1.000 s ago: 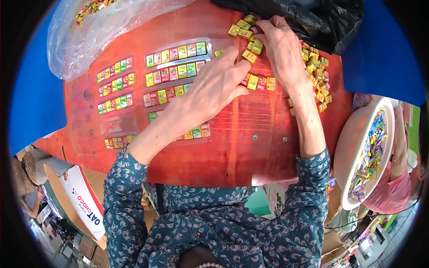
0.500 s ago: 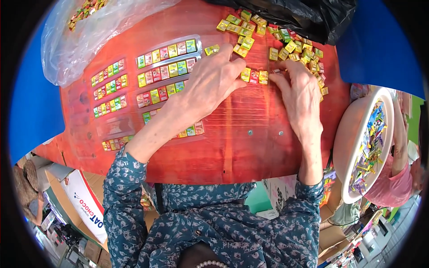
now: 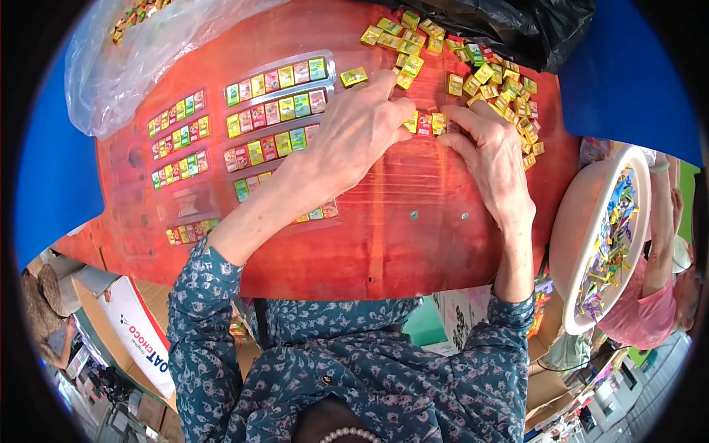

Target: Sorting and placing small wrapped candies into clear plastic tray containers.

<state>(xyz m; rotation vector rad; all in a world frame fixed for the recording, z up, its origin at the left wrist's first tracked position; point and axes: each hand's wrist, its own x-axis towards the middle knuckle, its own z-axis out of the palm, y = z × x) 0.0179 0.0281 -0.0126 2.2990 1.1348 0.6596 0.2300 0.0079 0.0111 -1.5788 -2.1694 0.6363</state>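
Observation:
A short row of small yellow and red candy-sized boxes [image 3: 424, 123] lies on the red table between my two hands. My left hand [image 3: 351, 136] has its thumb and fingertips closed on the left end of that row. At the right end, my right hand [image 3: 491, 151] grips with thumb and forefinger; its fingers partly hide the last box. A single yellow box [image 3: 354, 77] lies just beyond my left hand. Loose small boxes [image 3: 509, 92] are heaped beyond my right hand, and another loose cluster [image 3: 405, 44] lies farther back.
Clear plastic trays [image 3: 277, 83] filled with rows of boxes lie at left, some under my left forearm. A clear bag [image 3: 103, 81] stands far left and a black bag [image 3: 517, 29] at the back. On the right, a white tub [image 3: 565, 236] holds wrapped sweets, near another person [image 3: 646, 314].
My right hand has moved slightly left, and its thumb and forefinger have come to the right end of the row. My left hand stays at the left end.

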